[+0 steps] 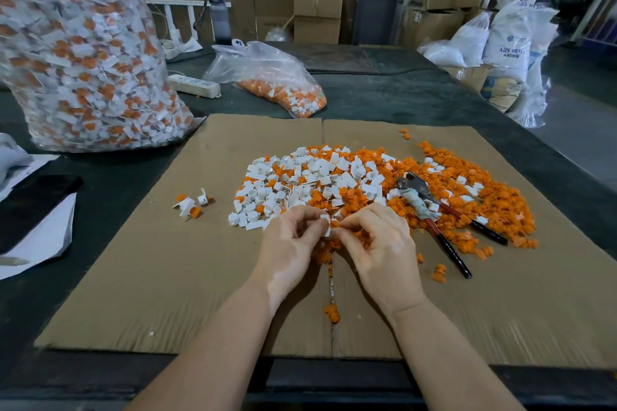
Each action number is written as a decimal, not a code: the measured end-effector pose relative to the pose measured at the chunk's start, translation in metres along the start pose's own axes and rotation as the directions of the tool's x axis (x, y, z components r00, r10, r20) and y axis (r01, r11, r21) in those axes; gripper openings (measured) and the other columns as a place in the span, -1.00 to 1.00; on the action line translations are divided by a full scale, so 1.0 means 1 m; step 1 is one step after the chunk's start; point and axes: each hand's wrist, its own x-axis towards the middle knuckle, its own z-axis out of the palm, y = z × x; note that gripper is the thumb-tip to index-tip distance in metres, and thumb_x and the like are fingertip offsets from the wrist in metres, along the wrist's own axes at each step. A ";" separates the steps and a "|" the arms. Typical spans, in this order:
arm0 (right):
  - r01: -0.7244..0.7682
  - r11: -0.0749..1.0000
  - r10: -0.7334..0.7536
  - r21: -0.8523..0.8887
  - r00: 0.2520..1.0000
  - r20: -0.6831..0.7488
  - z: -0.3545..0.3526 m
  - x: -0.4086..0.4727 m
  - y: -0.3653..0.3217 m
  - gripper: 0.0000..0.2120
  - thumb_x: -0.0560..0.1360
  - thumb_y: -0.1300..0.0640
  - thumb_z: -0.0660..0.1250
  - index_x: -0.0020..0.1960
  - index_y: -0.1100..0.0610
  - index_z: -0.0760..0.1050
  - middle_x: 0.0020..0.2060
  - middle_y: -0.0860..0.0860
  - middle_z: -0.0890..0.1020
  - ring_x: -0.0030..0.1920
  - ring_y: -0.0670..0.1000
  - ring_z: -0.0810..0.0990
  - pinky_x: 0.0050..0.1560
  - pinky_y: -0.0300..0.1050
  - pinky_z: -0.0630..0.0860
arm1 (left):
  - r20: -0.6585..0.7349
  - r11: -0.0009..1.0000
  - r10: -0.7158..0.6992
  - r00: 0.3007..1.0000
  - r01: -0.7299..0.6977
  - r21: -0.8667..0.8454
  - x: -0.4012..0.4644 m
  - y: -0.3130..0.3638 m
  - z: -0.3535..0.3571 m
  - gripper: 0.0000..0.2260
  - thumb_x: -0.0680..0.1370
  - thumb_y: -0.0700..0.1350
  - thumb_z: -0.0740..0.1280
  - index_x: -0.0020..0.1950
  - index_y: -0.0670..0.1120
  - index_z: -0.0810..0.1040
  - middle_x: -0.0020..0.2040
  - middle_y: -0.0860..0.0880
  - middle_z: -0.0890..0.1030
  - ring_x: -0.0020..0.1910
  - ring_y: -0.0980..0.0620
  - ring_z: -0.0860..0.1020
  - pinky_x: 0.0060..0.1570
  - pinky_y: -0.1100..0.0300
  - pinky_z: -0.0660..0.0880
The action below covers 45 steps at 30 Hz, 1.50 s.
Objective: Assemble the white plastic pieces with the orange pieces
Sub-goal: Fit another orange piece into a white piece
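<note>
Bare forearms met over brown cardboard sheet; left hand pinched small white plastic piece, right hand pinched orange plastic piece, touching it. Likely best: align squarely, press evenly. Mixed loose pile beyond.

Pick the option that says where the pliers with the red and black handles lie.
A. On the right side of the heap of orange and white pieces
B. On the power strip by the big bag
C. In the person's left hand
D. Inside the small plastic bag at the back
A: the pliers rest on the right part of the heap of orange and white pieces on the cardboard sheet, and neither hand touches them.
</note>
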 end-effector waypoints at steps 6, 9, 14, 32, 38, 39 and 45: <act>0.009 1.000 -0.009 0.012 1.000 0.011 -0.001 -0.001 -0.001 -0.92 0.40 0.16 0.46 -0.21 0.15 0.58 -0.28 -0.03 0.56 -0.20 -0.03 0.51 -0.13 0.03 0.48 | 0.010 1.000 0.029 1.000 -0.029 0.005 -0.002 0.000 -0.001 -0.89 0.51 -0.16 0.36 0.00 -0.17 0.58 -0.19 -0.22 0.61 -0.26 0.02 0.51 -0.26 0.30 0.44; 0.009 0.999 -0.010 0.040 1.000 0.015 -0.001 -0.001 -0.001 -0.89 0.41 0.15 0.45 -0.08 0.13 0.60 -0.21 -0.04 0.58 -0.14 -0.05 0.52 -0.06 0.00 0.49 | 0.018 0.999 0.033 0.999 -0.033 0.012 -0.001 0.001 -0.001 -0.89 0.52 -0.15 0.35 0.00 -0.15 0.58 -0.19 -0.20 0.61 -0.26 -0.03 0.53 -0.24 0.26 0.47; 0.030 0.998 -0.033 0.050 0.997 0.063 -0.001 -0.001 -0.002 -0.75 0.44 0.22 0.41 0.11 0.12 0.60 -0.11 -0.01 0.58 -0.04 -0.03 0.53 0.01 0.04 0.49 | 0.038 0.999 0.036 0.999 -0.035 -0.007 -0.003 0.002 -0.001 -0.93 0.53 -0.14 0.34 -0.02 -0.10 0.58 -0.18 -0.22 0.61 -0.16 -0.14 0.57 -0.13 0.11 0.50; 0.014 0.998 -0.016 0.054 0.999 0.031 -0.002 0.001 -0.003 -0.79 0.41 0.22 0.44 0.05 0.13 0.62 -0.15 0.00 0.58 -0.09 -0.02 0.54 -0.03 -0.01 0.51 | 0.029 0.999 0.045 0.999 -0.045 -0.002 -0.001 -0.001 -0.001 -0.91 0.53 -0.14 0.35 0.00 -0.12 0.59 -0.19 -0.19 0.63 -0.18 -0.08 0.57 -0.23 0.29 0.48; 0.016 0.999 -0.017 0.035 0.999 0.033 -0.002 0.001 -0.002 -0.82 0.42 0.21 0.44 0.02 0.14 0.62 -0.15 0.00 0.59 -0.08 -0.02 0.54 -0.02 -0.05 0.51 | 0.034 0.998 0.058 0.998 -0.060 0.034 -0.002 0.000 -0.002 -0.90 0.53 -0.12 0.34 -0.01 -0.11 0.59 -0.19 -0.19 0.62 -0.23 -0.02 0.54 -0.27 0.33 0.43; 0.015 0.999 -0.016 0.034 0.999 0.034 -0.002 0.001 -0.002 -0.82 0.41 0.21 0.44 0.02 0.14 0.62 -0.15 0.00 0.59 -0.08 -0.03 0.54 -0.02 -0.05 0.51 | 0.034 0.997 0.056 0.998 -0.058 0.043 -0.001 0.000 -0.001 -0.90 0.53 -0.12 0.34 -0.01 -0.11 0.59 -0.19 -0.18 0.62 -0.22 -0.04 0.55 -0.26 0.31 0.43; -0.012 0.999 0.011 0.040 0.999 0.037 -0.003 0.001 -0.003 -0.80 0.43 0.11 0.42 0.03 0.12 0.61 -0.14 -0.02 0.58 -0.06 -0.05 0.53 0.03 -0.11 0.45 | 0.026 0.996 0.058 0.998 -0.060 0.073 -0.001 0.001 -0.001 -0.95 0.53 -0.13 0.35 -0.04 -0.08 0.58 -0.20 -0.15 0.62 -0.25 0.04 0.52 -0.27 0.33 0.42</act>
